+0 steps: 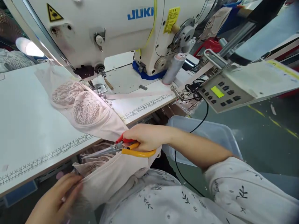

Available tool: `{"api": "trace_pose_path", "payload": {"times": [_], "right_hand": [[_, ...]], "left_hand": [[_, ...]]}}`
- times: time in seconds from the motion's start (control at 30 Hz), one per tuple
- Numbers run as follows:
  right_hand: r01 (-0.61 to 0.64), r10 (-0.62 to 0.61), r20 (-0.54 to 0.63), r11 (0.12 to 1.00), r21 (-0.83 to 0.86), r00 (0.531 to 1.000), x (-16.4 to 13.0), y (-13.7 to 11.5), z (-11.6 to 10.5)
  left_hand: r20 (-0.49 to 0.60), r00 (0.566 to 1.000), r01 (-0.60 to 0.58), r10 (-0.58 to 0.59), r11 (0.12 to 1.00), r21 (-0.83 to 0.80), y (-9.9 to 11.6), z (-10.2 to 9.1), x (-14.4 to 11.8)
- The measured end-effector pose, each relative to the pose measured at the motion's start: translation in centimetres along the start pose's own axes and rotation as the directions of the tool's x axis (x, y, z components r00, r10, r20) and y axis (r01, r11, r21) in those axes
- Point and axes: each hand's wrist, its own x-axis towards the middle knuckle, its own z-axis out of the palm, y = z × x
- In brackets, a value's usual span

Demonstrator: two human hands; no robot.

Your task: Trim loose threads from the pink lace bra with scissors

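The printed white top [168,199] is nearest, with pale pink cloth [112,174] lying in folds across the lap, below the front edge of the sewing table [35,118]. The left hand [57,196] has its fingers drawn together, seemingly pinching the cloth's near end. The right hand [144,137] is wrapped round the red and orange handles of the scissors [115,147], whose blades point toward the left hand, past the table's front edge; whether they touch cloth is unclear. A lace-cupped garment [90,109] rests on the table, from beside the sewing machine [88,28] to the front edge; whether it joins the cloth below cannot be told. To handle this well, I would keep the left fingertips out of the blades' line, draw the layers taut and flat, snip with the tips only, and hold the metal clear of the lace and the folds underneath.
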Motion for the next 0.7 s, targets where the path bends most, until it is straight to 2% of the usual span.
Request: {"api": "trace_pose_path", "payload": {"times": [0.1,0.2,0.27,0.37,0.43,0.5,0.6,0.7], "right_hand": [[0.026,-0.027,0.018,0.999,0.024,0.999,0.5,-0.4,-0.1],[0.044,-0.045,0.011,0.998,0.055,0.999,0.9,-0.9,-0.2],[0.042,-0.043,0.006,0.997,0.067,0.999,1.1,-1.1,-0.2],[0.032,-0.033,0.012,0.997,0.065,0.999,1.2,-1.1,-0.3],[0.032,-0.033,0.011,0.998,0.061,0.999,1.2,-0.9,-0.4],[0.037,-0.037,0.001,0.997,0.063,0.999,1.1,-0.5,-0.7],[0.041,-0.039,-0.028,0.996,0.078,0.999,1.1,0.1,-1.0],[0.055,-0.049,-0.052,0.993,0.105,0.997,1.2,0.4,-1.0]], "left_hand": [[0.030,0.993,-0.116,0.117,0.993,-0.027,2.6,-0.2,2.4],[-0.080,0.946,-0.322,0.314,0.938,-0.132,6.7,0.5,4.8],[-0.115,0.939,-0.339,0.325,0.930,-0.140,8.9,1.3,6.0],[-0.042,0.963,-0.267,0.266,0.931,-0.248,10.5,2.3,7.0],[0.014,0.986,-0.150,0.168,0.912,-0.381,10.6,2.5,7.2],[0.070,0.995,-0.026,0.075,0.848,-0.529,10.4,2.3,7.3],[0.186,0.981,0.088,0.056,0.724,-0.684,10.0,1.6,7.7],[0.290,0.954,0.176,0.073,0.647,-0.742,9.8,1.2,8.0]]}}
